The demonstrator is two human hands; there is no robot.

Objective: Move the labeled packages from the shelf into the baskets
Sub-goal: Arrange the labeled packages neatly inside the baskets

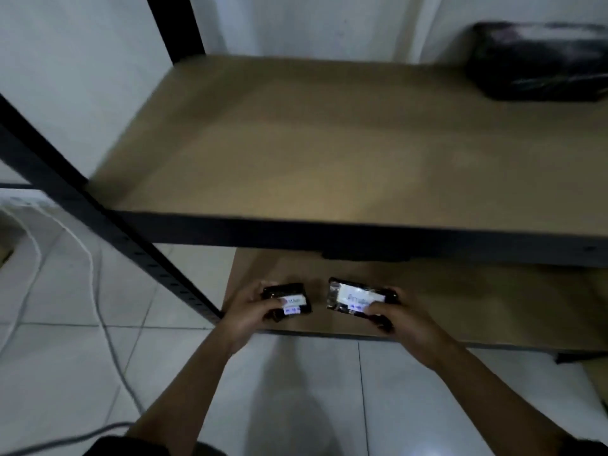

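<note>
A black metal rack stands against a pale wall. Its upper shelf board (pixel 296 143) is bare but for a large black wrapped bundle (pixel 539 60) at the far right corner. The dark front rail (pixel 362 235) of that board overhangs the lower shelf board (pixel 477 301), and a slanted black upright (pixel 98 205) runs down on the left — both close to the hands.

At the lower board's front left, the left hand (pixel 246 314) grips a small black package (pixel 289 299) with a white label, fingers curled around its near end and thumb on the label. Just beside it, apart by a narrow gap, the right hand (pixel 401 320) grips a second black labeled package (pixel 355 296), fingers wrapped round its right end.

Below the front edge lies white tiled floor (pixel 312 390), with a pale cable (pixel 95 291) trailing off to the left.
</note>
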